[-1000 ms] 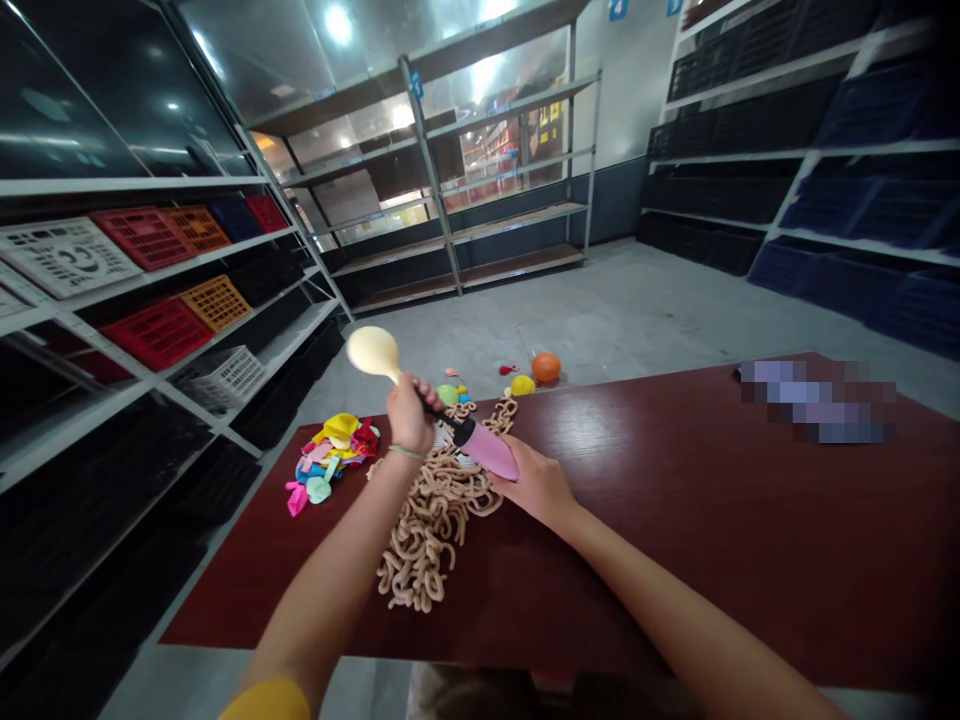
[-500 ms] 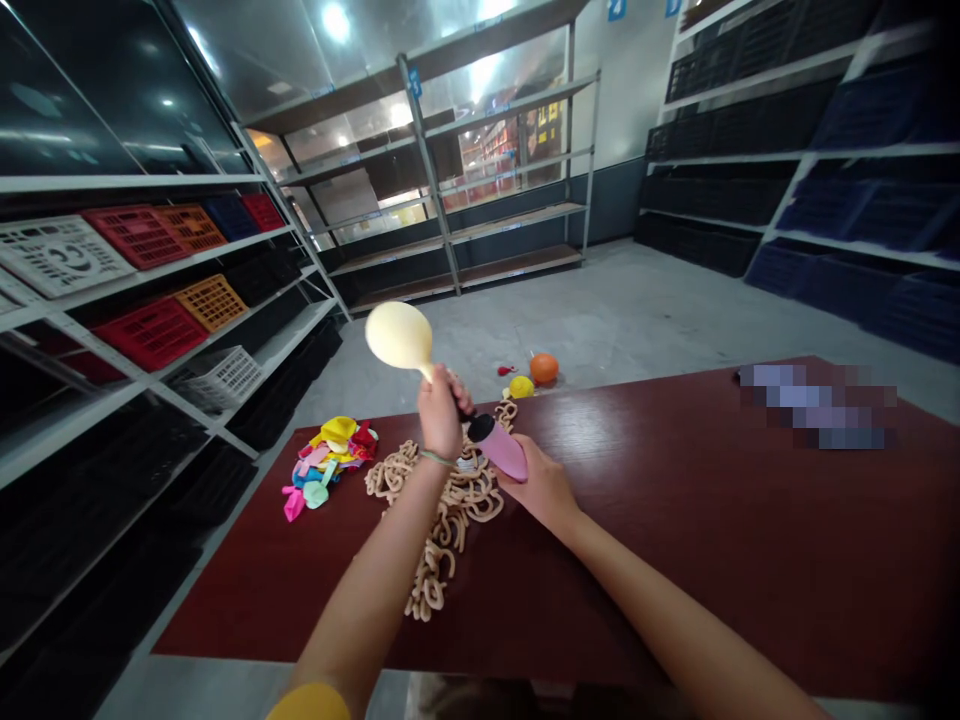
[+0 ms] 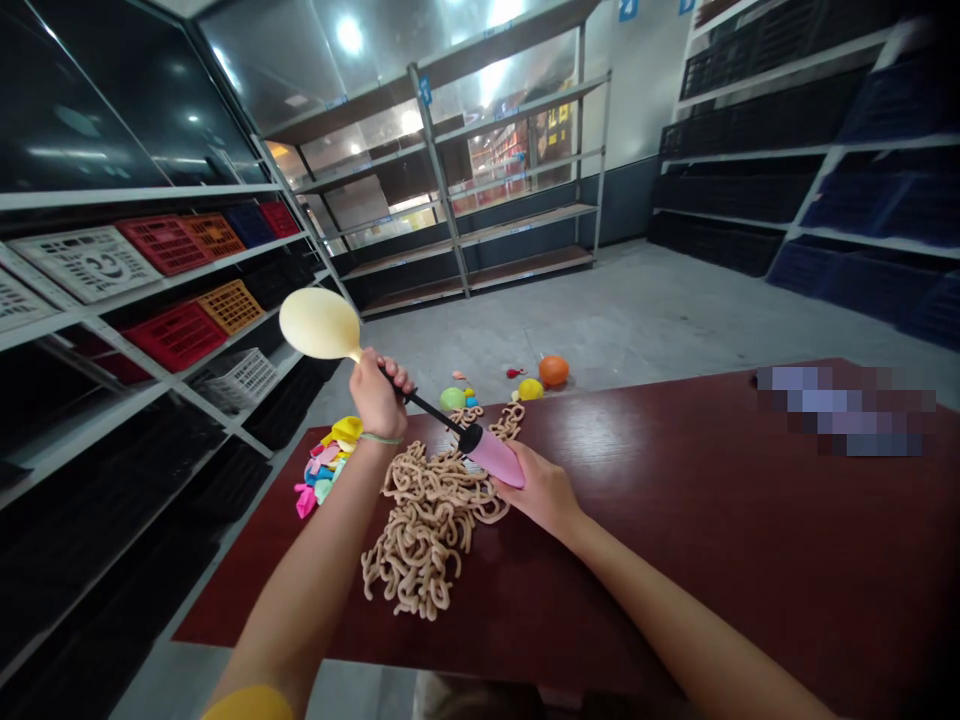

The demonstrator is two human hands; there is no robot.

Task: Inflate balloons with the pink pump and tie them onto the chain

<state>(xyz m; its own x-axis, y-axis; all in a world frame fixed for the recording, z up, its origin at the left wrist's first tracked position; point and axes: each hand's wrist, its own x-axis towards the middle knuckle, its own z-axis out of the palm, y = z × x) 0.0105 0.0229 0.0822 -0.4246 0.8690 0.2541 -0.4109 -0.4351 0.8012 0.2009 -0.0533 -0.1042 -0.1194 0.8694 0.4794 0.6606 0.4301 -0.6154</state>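
My left hand (image 3: 376, 396) is closed round the neck of a pale yellow balloon (image 3: 319, 324) and the black rod tip of a pink hand pump (image 3: 495, 458). The balloon is partly inflated and sticks out up and to the left of my fist. My right hand (image 3: 541, 490) grips the pink pump body just above the dark red table (image 3: 712, 540). The black rod (image 3: 431, 410) is drawn out between my two hands. Below them lies a heap of beige curly cord (image 3: 424, 520). A pile of flat coloured balloons (image 3: 328, 466) sits at the table's far left corner.
Metal shelving with red, orange and white crates (image 3: 172, 290) runs along the left. Orange (image 3: 553, 370), yellow (image 3: 530, 389) and green (image 3: 452, 398) inflated balloons lie on the grey floor beyond the table. Dark bins fill shelves at right. A blurred patch (image 3: 844, 410) lies on the table's far right.
My left hand has pulled away to the left, drawing the black rod out of the pump. The balloon moved left with it and looks slightly bigger than a second ago.
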